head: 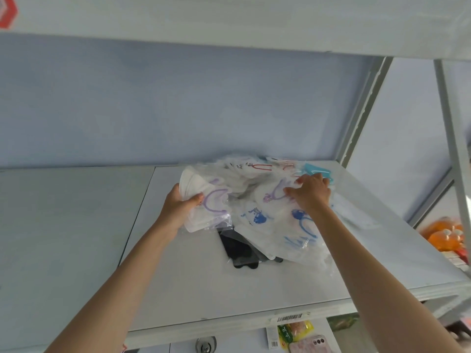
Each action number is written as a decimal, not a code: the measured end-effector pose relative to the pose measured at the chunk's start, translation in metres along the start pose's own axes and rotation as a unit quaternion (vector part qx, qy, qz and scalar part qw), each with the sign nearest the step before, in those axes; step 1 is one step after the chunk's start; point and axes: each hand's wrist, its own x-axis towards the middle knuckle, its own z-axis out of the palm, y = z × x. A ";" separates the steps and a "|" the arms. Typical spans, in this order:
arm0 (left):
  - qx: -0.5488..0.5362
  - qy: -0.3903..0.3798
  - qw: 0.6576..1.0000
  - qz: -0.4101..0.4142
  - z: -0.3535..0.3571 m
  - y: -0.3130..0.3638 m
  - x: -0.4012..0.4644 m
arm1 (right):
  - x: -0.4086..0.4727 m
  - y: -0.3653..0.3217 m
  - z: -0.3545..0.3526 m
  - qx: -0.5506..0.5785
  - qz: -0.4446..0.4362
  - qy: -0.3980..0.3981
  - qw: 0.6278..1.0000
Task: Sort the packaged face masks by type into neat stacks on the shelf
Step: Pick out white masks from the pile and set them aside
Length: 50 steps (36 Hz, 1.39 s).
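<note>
A loose pile of packaged face masks (pixel 257 200) lies on the white shelf (pixel 204 284), toward its back right. My left hand (pixel 178 207) grips a clear packet holding a white mask with purple ear loops (pixel 211 207) at the pile's left edge, thumb on top. My right hand (pixel 309 192) presses down on a packet with a purple print (pixel 275 193) near the top of the pile, fingers bent over it. Packets with blue prints (pixel 300 230) lie in front. A black mask packet (pixel 239 250) sticks out from under the pile. A teal mask (pixel 314 170) shows at the back right.
The shelf's left part and front strip are bare. A shelf board (pixel 229 21) hangs overhead. Metal uprights (pixel 364 110) stand at the right. Orange bottles (pixel 443 235) sit on a lower right shelf. Packaged goods (pixel 295 332) hang below the front edge with a barcode label.
</note>
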 end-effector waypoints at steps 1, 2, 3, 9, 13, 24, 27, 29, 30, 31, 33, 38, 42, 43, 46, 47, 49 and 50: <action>-0.003 0.001 1.000 -0.001 0.000 0.000 0.000 | 0.002 0.002 -0.001 0.041 0.009 0.003 0.999; -0.006 0.003 1.000 -0.002 0.000 -0.001 0.000 | 0.003 0.004 -0.003 0.089 0.018 0.003 0.996; -0.008 0.005 1.000 -0.006 0.001 -0.001 -0.001 | 0.003 0.005 -0.005 0.139 0.027 0.005 0.990; -0.006 0.017 1.000 -0.014 0.005 -0.006 0.002 | -0.003 0.014 -0.014 0.315 0.068 0.058 0.945; -0.011 0.023 1.000 -0.015 0.009 -0.006 0.002 | -0.011 0.020 -0.019 0.412 0.066 0.117 0.901; -0.041 0.001 0.999 -0.016 0.033 0.009 -0.006 | -0.038 -0.009 0.004 0.616 0.023 -0.063 0.785; -0.056 -0.002 0.998 -0.014 0.037 0.013 -0.009 | -0.042 -0.016 0.013 0.581 0.019 -0.065 0.811; -0.057 -0.016 0.998 -0.016 0.039 0.014 -0.012 | -0.043 -0.021 0.022 0.545 0.019 -0.051 0.836; -0.052 -0.025 0.998 -0.015 0.040 0.015 -0.014 | -0.045 -0.024 0.025 0.531 0.018 -0.044 0.846; -0.050 -0.036 0.998 -0.008 0.042 0.015 -0.017 | -0.047 -0.028 0.028 0.517 0.013 -0.040 0.855; -0.049 -0.051 0.997 0.005 0.045 0.014 -0.018 | -0.052 -0.036 0.034 0.496 0.000 -0.036 0.867; -0.060 -0.031 0.998 0.020 0.042 0.011 -0.016 | -0.063 -0.052 0.042 0.500 -0.013 -0.013 0.866; -0.132 -0.064 0.989 -0.009 0.043 0.017 -0.017 | -0.076 -0.069 0.049 0.514 -0.037 -0.046 0.856; -0.127 -0.063 0.990 0.002 0.044 0.018 -0.017 | -0.078 -0.074 0.051 0.508 -0.042 -0.054 0.859; -0.097 -0.031 0.994 0.040 0.038 0.019 -0.016 | -0.078 -0.081 0.056 0.488 -0.050 -0.080 0.868; -0.092 -0.028 0.994 0.047 0.034 0.019 -0.015 | -0.077 -0.082 0.057 0.483 -0.048 -0.092 0.869; -0.105 -0.044 0.992 0.047 0.028 0.019 -0.012 | -0.076 -0.084 0.056 0.483 -0.043 -0.119 0.867; -0.119 -0.058 0.990 0.041 0.026 0.019 -0.012 | -0.077 -0.085 0.057 0.479 -0.041 -0.129 0.867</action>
